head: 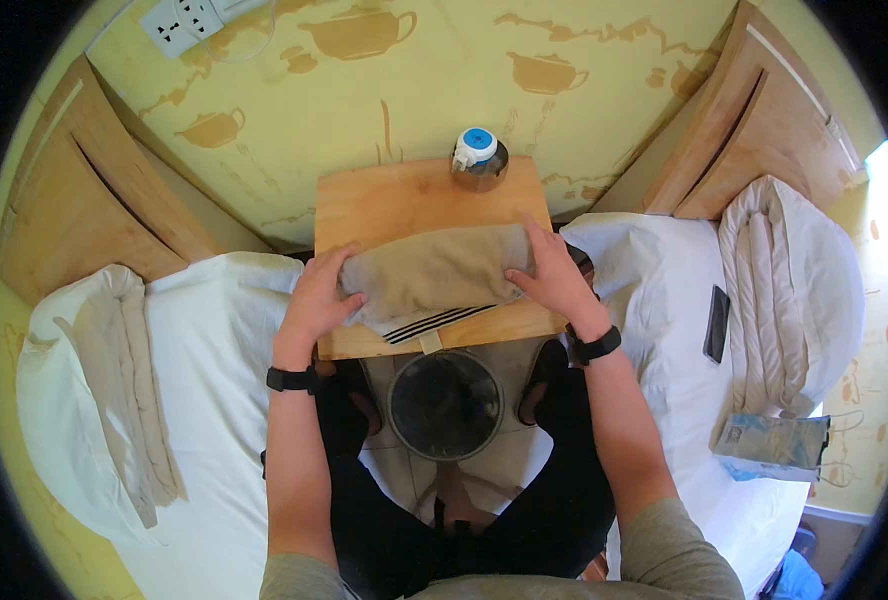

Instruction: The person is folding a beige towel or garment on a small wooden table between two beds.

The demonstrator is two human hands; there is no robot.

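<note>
A beige folded cloth (436, 262), with a black-striped edge (444, 322), lies across a small wooden table (361, 199). Around its left end are the thumb and fingers of my left hand (324, 296). My right hand (556, 274) holds the right end, thumb on top and fingers along the far side. A pale tag or strap (430, 342) pokes out at the table's near edge. Something dark shows partly behind my right hand; I cannot tell what it is.
A bottle with a white and blue lid (478, 150) stands on the table's far right part. Below is a dark round bin (393, 405) between my legs. Beds (219, 375) flank the table; the right one carries a phone (716, 324) and a bag (774, 442). A power strip (181, 26) is upper left.
</note>
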